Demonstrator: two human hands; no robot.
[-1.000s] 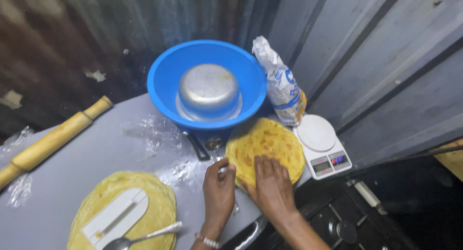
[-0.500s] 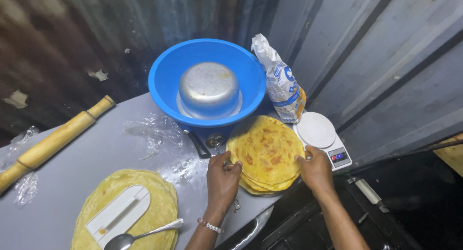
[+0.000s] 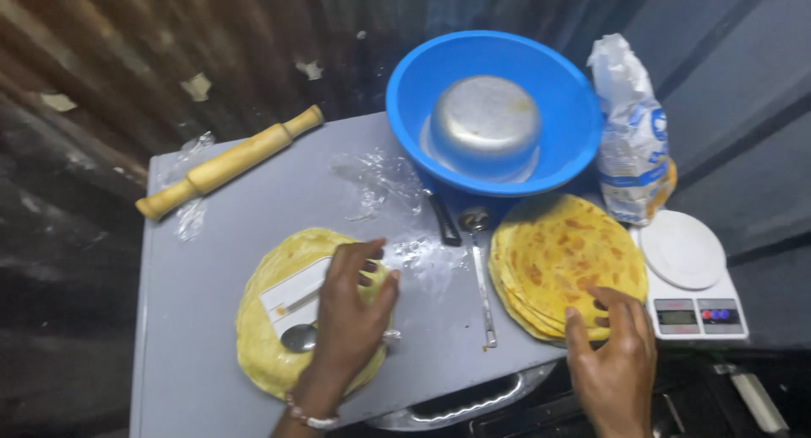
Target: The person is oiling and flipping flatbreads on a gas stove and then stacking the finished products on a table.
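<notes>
My left hand lies flat, fingers spread, on a pale round of raw flatbread dough at the near left of the grey table. A white card and a metal spoon rest on that dough, the spoon partly under my palm. My right hand touches the near edge of a stack of cooked golden flatbreads, fingers curled over its rim; it grips nothing that I can see.
A blue basin with an upturned steel bowl inside stands at the back. Beside it are a flour bag, a white kitchen scale, a wooden rolling pin, crumpled plastic wrap and a long metal utensil.
My left hand left the cooked stack and moved left onto the raw dough round. My right hand slid to the stack's near edge. The view shifted, with the table now more central.
</notes>
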